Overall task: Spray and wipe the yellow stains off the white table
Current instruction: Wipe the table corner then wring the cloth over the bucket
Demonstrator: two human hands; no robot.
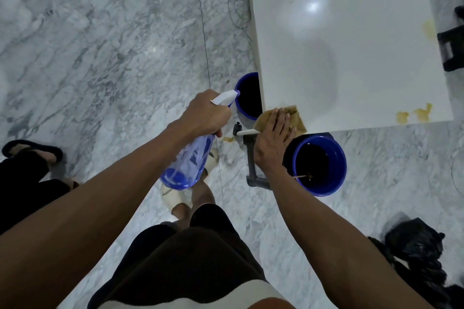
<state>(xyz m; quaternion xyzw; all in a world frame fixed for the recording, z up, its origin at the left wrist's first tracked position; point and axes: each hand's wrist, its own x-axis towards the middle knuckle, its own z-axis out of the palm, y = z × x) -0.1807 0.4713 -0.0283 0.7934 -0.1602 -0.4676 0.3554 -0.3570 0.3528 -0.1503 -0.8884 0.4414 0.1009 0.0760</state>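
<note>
Now the right hand (272,138) presses a tan cloth (293,115), fingers flat, at the glossy white desk (351,57) corner; the left hand (206,115) grips a translucent blue spray bottle (185,165). Wipe inward, probably, so residue stays on the desk.

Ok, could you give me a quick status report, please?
Left hand grips spray bottle. Right hand presses cloth on table corner. Yellow stains remain.

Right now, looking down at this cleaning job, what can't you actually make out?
All in the head view:
- Table corner beneath the cloth: covered by it and the right hand, so any stain there is hidden.
- Far blue bucket: half hidden under the white table edge.
- Near blue bucket: inside too dark to read.
- Black object: cut by the right frame edge.
- Spray bottle trigger: hidden by the left hand.
</note>
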